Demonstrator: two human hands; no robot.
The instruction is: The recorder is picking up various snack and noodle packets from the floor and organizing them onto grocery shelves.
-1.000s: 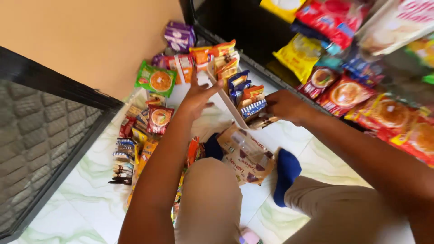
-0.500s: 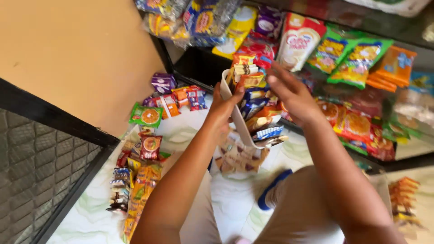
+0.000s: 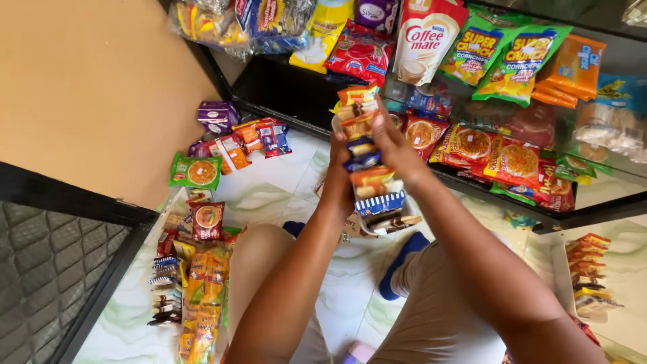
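Observation:
Both my hands hold up a narrow white tray (image 3: 407, 217) stacked with several small snack packets (image 3: 369, 176), orange, blue and brown. My left hand (image 3: 341, 176) grips its left side. My right hand (image 3: 396, 148) grips the right side near the top. The tray is lifted off the floor, tilted upright in front of a dark glass-fronted shelf (image 3: 296, 94). My knees and blue socks (image 3: 399, 263) are below it.
Snack packets lie in rows on the pale marbled floor (image 3: 269, 192) at left, including a green packet (image 3: 195, 171) and purple ones (image 3: 217, 116). Noodle packs (image 3: 499, 156) and hanging bags (image 3: 424, 35) fill the shelf. A tan wall (image 3: 87, 87) stands left.
The tray of packets has been lifted from the floor up toward the shelf, and my view has tilted upward with it. Both hands stayed on it.

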